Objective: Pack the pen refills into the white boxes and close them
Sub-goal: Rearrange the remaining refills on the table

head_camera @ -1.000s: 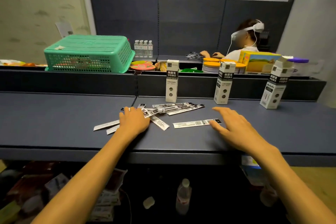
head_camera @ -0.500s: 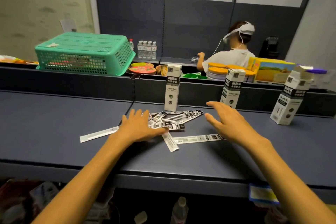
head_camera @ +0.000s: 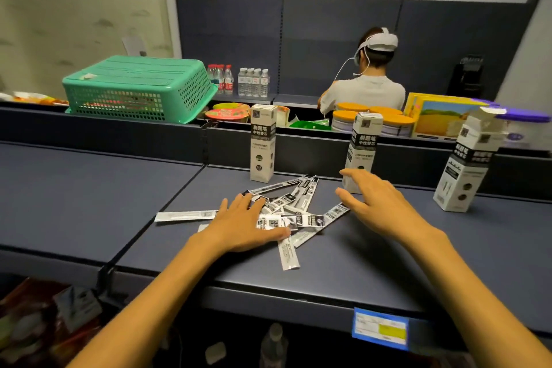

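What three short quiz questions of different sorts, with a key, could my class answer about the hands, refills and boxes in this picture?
1. True or false: the left hand lies flat on the refills.
2. How many white boxes stand on the shelf?
3. Which box has its top flaps open: A, the left box; B, the middle box; C, the right box?

Key
1. True; its fingers are spread over the pile.
2. Three.
3. C. The right hand hovers open in front of the middle box, holding nothing.
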A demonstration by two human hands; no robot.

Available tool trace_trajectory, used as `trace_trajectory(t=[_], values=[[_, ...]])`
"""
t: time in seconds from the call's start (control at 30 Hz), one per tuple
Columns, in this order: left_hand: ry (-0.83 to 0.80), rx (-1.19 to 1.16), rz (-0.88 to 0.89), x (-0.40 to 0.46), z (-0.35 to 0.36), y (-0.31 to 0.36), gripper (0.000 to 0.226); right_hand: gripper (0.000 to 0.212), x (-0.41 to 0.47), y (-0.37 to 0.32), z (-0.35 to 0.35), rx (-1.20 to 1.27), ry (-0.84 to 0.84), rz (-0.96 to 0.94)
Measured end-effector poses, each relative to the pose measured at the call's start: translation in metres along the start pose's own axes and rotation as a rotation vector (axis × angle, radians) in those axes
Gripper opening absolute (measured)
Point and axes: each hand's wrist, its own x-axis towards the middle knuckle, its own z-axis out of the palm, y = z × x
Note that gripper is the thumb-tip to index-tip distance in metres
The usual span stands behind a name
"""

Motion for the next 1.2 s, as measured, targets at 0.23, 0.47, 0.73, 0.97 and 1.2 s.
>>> trace_trajectory(t=[0.23, 0.47, 0.73, 0.97, 1.2], values=[[0.056, -0.063, 0.016, -0.008, 0.011, 0.081, 0.105, 0.056, -0.022, 0.055, -0.024, 0.001, -0.012, -0.038], [0.193, -0.204, 0.096, 0.012, 0.02, 0.14, 0.105, 0.057, -0.031, 0.089, -0.037, 0.002, -0.024, -0.047], [0.004, -0.026, -0.1, 0.017, 0.01, 0.101, 0.126, 0.056, -0.026, 0.114, -0.045, 0.029, -0.015, -0.021], [-0.009, -0.002, -0.021, 0.038, 0.023, 0.143, 0.109, 0.056, -0.013, 0.116, -0.042, 0.015, -0.015, 0.011], [0.049, -0.059, 0.024, 0.039, 0.032, 0.184, 0.107, 0.054, -0.008, 0.116, -0.038, -0.049, -0.016, 0.025]])
